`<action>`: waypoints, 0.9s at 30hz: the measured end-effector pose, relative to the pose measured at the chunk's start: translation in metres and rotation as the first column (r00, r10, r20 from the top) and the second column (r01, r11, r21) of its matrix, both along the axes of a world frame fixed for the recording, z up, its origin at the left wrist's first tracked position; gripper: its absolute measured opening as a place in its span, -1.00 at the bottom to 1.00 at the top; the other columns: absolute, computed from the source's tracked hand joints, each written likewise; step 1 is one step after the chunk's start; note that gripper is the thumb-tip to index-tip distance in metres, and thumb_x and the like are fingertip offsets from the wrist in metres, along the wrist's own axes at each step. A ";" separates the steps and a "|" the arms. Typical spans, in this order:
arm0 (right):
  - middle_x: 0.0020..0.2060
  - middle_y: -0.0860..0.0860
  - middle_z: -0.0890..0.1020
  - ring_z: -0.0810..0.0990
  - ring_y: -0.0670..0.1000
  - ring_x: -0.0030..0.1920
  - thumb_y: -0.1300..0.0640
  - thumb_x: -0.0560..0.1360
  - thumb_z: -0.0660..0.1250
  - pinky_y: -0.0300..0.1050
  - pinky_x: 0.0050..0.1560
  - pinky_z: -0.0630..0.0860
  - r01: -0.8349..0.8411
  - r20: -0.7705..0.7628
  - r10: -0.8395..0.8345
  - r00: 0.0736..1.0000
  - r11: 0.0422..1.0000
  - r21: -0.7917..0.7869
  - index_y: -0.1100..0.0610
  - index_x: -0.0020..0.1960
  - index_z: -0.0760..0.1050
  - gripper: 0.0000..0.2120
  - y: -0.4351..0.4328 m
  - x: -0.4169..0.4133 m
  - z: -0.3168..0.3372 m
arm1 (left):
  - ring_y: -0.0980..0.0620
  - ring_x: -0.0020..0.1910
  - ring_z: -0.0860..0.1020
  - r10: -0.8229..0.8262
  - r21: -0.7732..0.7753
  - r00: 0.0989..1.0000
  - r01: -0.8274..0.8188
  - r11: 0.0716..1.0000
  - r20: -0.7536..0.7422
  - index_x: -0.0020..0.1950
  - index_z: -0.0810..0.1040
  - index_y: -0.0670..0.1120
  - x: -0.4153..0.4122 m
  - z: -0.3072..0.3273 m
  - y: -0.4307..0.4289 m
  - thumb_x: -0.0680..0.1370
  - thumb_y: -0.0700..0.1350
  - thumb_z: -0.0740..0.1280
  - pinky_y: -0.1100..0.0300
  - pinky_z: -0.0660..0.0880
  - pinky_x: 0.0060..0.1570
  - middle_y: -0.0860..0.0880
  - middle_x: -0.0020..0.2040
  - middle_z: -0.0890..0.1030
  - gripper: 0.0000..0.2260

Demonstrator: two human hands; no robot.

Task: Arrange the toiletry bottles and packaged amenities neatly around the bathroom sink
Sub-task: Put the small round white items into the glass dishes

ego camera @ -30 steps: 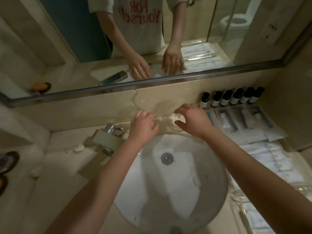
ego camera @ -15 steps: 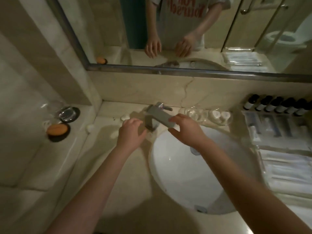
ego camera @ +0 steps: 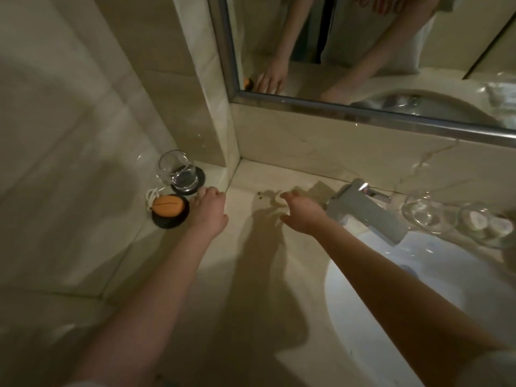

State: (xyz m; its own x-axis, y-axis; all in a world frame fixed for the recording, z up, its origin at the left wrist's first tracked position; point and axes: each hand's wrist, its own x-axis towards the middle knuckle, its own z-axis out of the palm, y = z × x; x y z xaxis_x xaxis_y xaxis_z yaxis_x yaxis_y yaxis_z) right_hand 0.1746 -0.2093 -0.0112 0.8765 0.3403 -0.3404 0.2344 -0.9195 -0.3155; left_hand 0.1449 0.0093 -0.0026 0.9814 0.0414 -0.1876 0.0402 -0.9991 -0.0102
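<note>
Step in hand: tidying marble counter left of white oval sink basin (ego camera: 435,317). Toiletry bottles and packets out of view.
- Left hand (ego camera: 210,212): fingers loosely bent, empty, tips just beside clear glass tumbler on black coaster (ego camera: 178,174) and orange oval soap on black round dish (ego camera: 167,209).
- Right hand (ego camera: 303,216): thumb and fingers spread over small pale item (ego camera: 275,200), beside chrome square faucet (ego camera: 363,210). Contact unclear.
- Next, likely: light pinch on pale item, then place it in line.
</note>
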 end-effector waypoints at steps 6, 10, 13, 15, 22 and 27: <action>0.30 0.16 0.34 0.38 0.20 0.25 0.07 0.51 0.26 0.07 0.11 0.46 -0.027 0.030 0.032 0.999 0.989 -0.146 0.07 0.43 0.21 -0.48 0.018 0.039 -0.025 | -0.11 0.29 0.28 -0.260 0.251 0.963 0.268 0.930 -0.066 0.22 0.47 -0.09 0.019 -0.014 0.014 0.42 -0.10 0.32 0.03 0.27 0.20 -0.07 0.28 0.37 -0.64; 0.18 0.15 0.40 0.43 0.17 0.09 0.19 0.54 0.13 0.05 -0.02 0.50 -0.069 0.089 0.088 0.992 0.978 -0.199 0.12 0.27 0.39 -0.69 0.025 0.051 -0.041 | -0.13 0.31 0.28 -0.295 0.316 0.953 0.300 0.900 -0.065 0.19 0.51 -0.13 0.022 -0.023 0.015 0.46 -0.20 0.25 0.01 0.26 0.19 -0.10 0.31 0.35 -0.70; 0.11 0.17 0.43 0.46 0.19 0.01 0.20 0.55 0.08 0.09 -0.02 0.52 -0.046 0.075 0.054 0.996 0.993 -0.109 0.19 0.19 0.43 -0.73 0.024 0.058 -0.044 | -0.13 0.30 0.30 -0.308 0.324 0.950 0.307 0.895 -0.050 0.16 0.52 -0.14 0.026 -0.025 0.013 0.47 -0.23 0.22 0.00 0.27 0.17 -0.11 0.30 0.36 -0.72; 0.08 0.17 0.44 0.49 0.20 -0.03 0.15 0.54 0.09 0.06 -0.04 0.52 -0.025 0.062 0.027 0.998 0.999 -0.026 0.20 0.16 0.44 -0.72 0.022 0.059 -0.043 | -0.13 0.29 0.30 -0.308 0.323 0.950 0.307 0.895 -0.049 0.16 0.52 -0.14 0.027 -0.024 0.011 0.47 -0.23 0.22 0.01 0.28 0.18 -0.11 0.30 0.37 -0.72; 0.06 0.11 0.47 0.53 0.11 -0.11 0.15 0.44 0.35 -0.07 -0.08 0.49 0.051 0.074 -0.080 0.994 0.943 0.329 0.17 0.21 0.46 -0.65 0.003 0.032 -0.017 | -0.09 0.26 0.31 -0.181 0.150 0.983 0.174 0.973 0.033 0.24 0.45 -0.11 0.018 -0.010 -0.003 0.45 0.01 0.32 0.04 0.26 0.19 -0.06 0.25 0.40 -0.60; -0.04 0.01 0.49 0.51 -0.03 -0.22 0.23 0.35 0.47 -0.16 -0.08 0.52 0.053 0.120 -0.135 0.984 0.850 0.525 0.12 0.10 0.55 -0.67 -0.027 -0.004 0.014 | -0.13 0.10 0.45 0.014 -0.393 0.986 0.053 0.918 0.168 0.06 0.49 -0.14 -0.001 0.013 -0.041 0.36 -0.05 0.45 0.07 0.35 0.04 -0.11 0.05 0.55 -0.66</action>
